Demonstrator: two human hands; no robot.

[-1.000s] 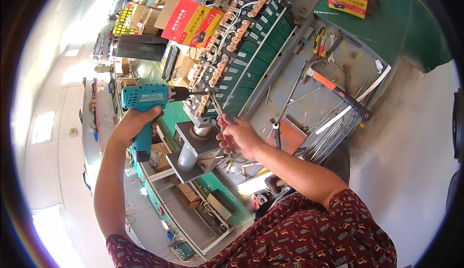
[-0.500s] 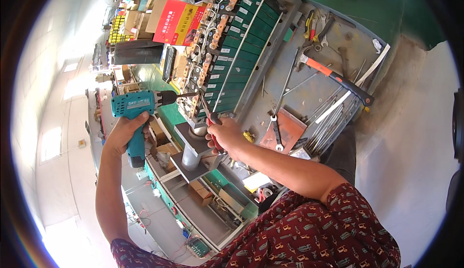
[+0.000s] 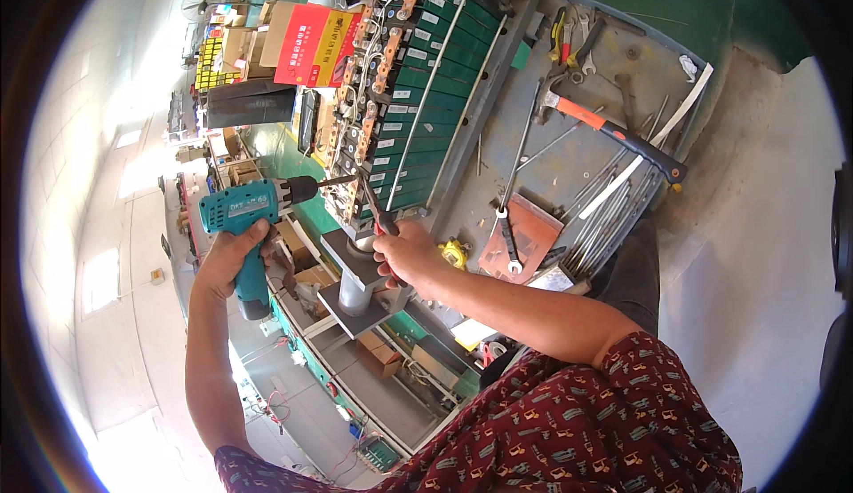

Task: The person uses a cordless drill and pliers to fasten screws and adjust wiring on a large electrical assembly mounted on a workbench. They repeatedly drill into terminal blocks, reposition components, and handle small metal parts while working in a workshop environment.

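My left hand is closed around the grip of a teal cordless drill. Its long bit points right and slightly up, the tip at the near end of a battery pack of green cells. Copper busbars and white wires run along the pack's terminal side. In my right hand are pliers with red and black handles, their jaws reaching up to the same near-end terminals, beside the bit tip. What the jaws and bit touch is too small to make out.
Right of the pack, a grey metal tray holds a hammer, several wrenches, pliers and metal rods. A yellow tape measure lies near my right wrist. A grey stand is below the pack; a red and yellow box is behind it.
The drill's body has dropped a little, so its bit now slants up more toward the terminals. Both hands keep their holds. The whole view has shifted slightly.
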